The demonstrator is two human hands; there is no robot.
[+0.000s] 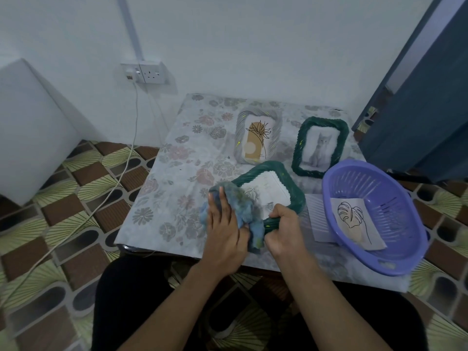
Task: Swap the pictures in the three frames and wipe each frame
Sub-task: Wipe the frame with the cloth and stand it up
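Pressing a blue cloth on the near green frame, our left hand seems clamped; right hand clamped on its rim near the bench edge; the purple basket holds a leaf picture.

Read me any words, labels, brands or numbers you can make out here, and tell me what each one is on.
No text can be read in this picture.
Grey frame's picture: a tiny dark mark near the bottom edge may be print, too small to read.
Wall socket: no legible marking.
Leaf drawing in the purple basket: only line art, no words.
Cat picture: no words.
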